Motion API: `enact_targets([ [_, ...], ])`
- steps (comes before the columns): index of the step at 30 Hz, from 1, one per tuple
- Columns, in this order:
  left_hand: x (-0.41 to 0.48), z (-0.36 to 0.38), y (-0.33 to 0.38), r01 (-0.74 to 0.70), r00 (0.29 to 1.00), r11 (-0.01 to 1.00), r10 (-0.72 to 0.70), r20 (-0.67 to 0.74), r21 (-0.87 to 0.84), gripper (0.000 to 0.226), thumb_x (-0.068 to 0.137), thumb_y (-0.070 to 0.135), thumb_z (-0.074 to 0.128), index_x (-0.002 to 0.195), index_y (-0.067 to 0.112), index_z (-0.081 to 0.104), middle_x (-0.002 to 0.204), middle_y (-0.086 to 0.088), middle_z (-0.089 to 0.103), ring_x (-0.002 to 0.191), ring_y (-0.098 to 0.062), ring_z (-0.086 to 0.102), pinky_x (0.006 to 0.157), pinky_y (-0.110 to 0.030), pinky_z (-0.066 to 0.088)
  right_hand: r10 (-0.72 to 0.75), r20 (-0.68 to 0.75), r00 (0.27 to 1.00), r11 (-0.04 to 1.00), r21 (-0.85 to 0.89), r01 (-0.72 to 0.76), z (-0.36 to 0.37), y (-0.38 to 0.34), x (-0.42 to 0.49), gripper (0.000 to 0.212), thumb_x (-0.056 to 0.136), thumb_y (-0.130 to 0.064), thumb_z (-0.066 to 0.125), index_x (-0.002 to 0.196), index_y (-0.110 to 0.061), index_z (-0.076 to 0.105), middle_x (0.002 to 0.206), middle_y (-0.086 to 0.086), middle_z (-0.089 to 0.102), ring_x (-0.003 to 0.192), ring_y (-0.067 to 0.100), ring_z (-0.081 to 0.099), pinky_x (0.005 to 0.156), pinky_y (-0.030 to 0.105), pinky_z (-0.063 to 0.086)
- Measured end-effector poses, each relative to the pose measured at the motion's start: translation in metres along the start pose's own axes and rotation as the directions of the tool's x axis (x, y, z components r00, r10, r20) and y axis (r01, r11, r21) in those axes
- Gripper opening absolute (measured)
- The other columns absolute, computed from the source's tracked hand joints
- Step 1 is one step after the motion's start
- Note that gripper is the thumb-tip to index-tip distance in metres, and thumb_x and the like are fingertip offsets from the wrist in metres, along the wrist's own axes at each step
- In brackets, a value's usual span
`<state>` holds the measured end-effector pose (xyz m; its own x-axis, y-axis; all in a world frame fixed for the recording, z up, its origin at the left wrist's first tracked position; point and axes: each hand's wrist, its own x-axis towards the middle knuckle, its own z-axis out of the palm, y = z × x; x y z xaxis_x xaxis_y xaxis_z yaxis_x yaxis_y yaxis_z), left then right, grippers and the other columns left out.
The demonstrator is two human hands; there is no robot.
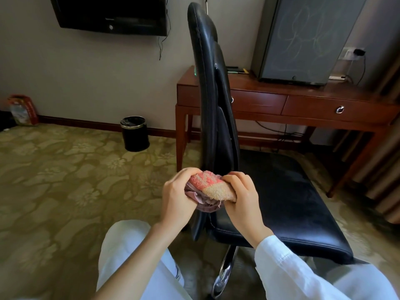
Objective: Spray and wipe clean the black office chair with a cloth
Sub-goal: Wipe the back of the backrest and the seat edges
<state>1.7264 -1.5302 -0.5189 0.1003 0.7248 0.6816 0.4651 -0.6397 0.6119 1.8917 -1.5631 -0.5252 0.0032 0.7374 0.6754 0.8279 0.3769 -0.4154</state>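
Note:
A black leather office chair (287, 198) stands side-on in front of me, its tall backrest rising at centre and its seat stretching to the right. A pink and beige cloth (208, 185) is bunched just in front of the backrest's lower edge. My left hand (178, 199) grips the cloth's left end and my right hand (242, 202) grips its right end. Both hands hover over the seat's near left corner. No spray bottle is visible.
A wooden desk (313, 105) with drawers stands behind the chair, carrying a dark cabinet (303, 37). A black bin (135, 133) sits on the patterned carpet by the wall. A television (110, 15) hangs at upper left. The chair's chrome base (224, 271) is between my knees.

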Motion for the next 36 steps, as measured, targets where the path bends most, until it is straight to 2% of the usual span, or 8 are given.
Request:
enact_targets([
  [6,-0.008,0.002,0.007,-0.029,0.999,0.998,0.031,0.022,-0.051,0.04,0.066,-0.004,0.074,0.103,0.011,0.068,0.099,0.006,0.066,0.093,-0.003,0.06,0.076,-0.01,0.048,0.017,-0.058,0.998,1.0,0.019,-0.016,-0.006,0.002,-0.013,0.041,0.067,0.006,0.079,0.103,-0.008,0.065,0.107,0.007,0.06,0.098,0.024,0.055,0.082,0.017,0.039],
  [9,-0.016,0.004,0.013,-0.038,0.999,0.997,0.04,0.026,-0.069,0.032,0.071,0.008,0.067,0.103,0.011,0.068,0.101,0.004,0.068,0.093,-0.002,0.06,0.077,-0.012,0.049,0.007,-0.071,0.997,1.0,0.016,-0.006,-0.012,0.006,-0.023,0.043,0.065,0.008,0.078,0.103,-0.009,0.064,0.108,0.008,0.059,0.1,0.023,0.054,0.082,0.017,0.04],
  [13,-0.031,0.014,0.016,-0.005,0.998,0.996,0.012,0.068,-0.093,0.036,0.072,0.022,0.056,0.103,0.01,0.069,0.103,0.001,0.068,0.094,-0.009,0.063,0.078,-0.023,0.053,-0.009,-0.028,1.0,1.0,-0.03,0.008,-0.016,0.016,-0.038,0.042,0.065,0.004,0.079,0.103,-0.009,0.064,0.108,0.008,0.058,0.1,0.024,0.054,0.082,0.021,0.042],
  [19,-0.062,0.032,0.02,0.033,0.99,0.995,-0.02,0.14,-0.093,0.036,0.071,0.024,0.059,0.103,0.011,0.069,0.103,0.0,0.069,0.094,-0.014,0.064,0.077,-0.032,0.055,0.058,0.04,0.997,0.997,-0.045,-0.057,-0.025,0.029,-0.074,0.047,0.065,0.003,0.08,0.105,-0.014,0.061,0.11,0.004,0.056,0.103,0.017,0.05,0.083,0.017,0.038],
  [23,-0.084,0.045,0.029,0.056,0.983,0.992,-0.035,0.183,-0.114,0.037,0.071,0.025,0.054,0.102,0.012,0.07,0.103,0.0,0.068,0.095,-0.014,0.064,0.079,-0.028,0.054,0.078,0.081,0.994,0.994,-0.082,-0.071,-0.033,0.039,-0.098,0.054,0.064,0.002,0.081,0.107,-0.021,0.056,0.11,0.001,0.055,0.102,0.017,0.05,0.085,0.018,0.038],
  [28,-0.106,0.065,0.038,0.044,0.978,0.996,-0.028,0.209,-0.072,0.04,0.073,0.031,0.053,0.103,0.011,0.071,0.101,-0.003,0.07,0.095,-0.013,0.063,0.083,-0.02,0.049,0.118,0.133,0.984,0.982,-0.164,-0.095,-0.052,0.051,-0.12,0.047,0.065,0.0,0.081,0.104,-0.015,0.06,0.108,0.003,0.056,0.099,0.022,0.054,0.083,0.022,0.041],
  [32,-0.131,0.086,0.037,0.071,0.955,0.997,-0.058,0.291,-0.034,0.036,0.072,0.018,0.065,0.106,0.01,0.071,0.103,-0.007,0.071,0.096,-0.02,0.066,0.085,-0.029,0.052,0.171,0.21,0.963,0.96,-0.254,-0.116,-0.067,0.06,-0.143,0.05,0.063,0.0,0.082,0.106,-0.015,0.062,0.105,0.004,0.057,0.098,0.025,0.056,0.081,0.028,0.049],
  [36,-0.144,0.104,0.047,0.047,0.926,0.999,-0.038,0.376,-0.016,0.047,0.062,0.004,0.08,0.107,0.011,0.07,0.103,-0.006,0.071,0.096,-0.026,0.066,0.077,-0.037,0.058,0.217,0.157,0.964,0.938,-0.308,-0.161,-0.085,0.065,-0.157,0.046,0.06,0.001,0.082,0.101,-0.013,0.067,0.101,0.005,0.059,0.093,0.026,0.057,0.079,0.035,0.053],
])
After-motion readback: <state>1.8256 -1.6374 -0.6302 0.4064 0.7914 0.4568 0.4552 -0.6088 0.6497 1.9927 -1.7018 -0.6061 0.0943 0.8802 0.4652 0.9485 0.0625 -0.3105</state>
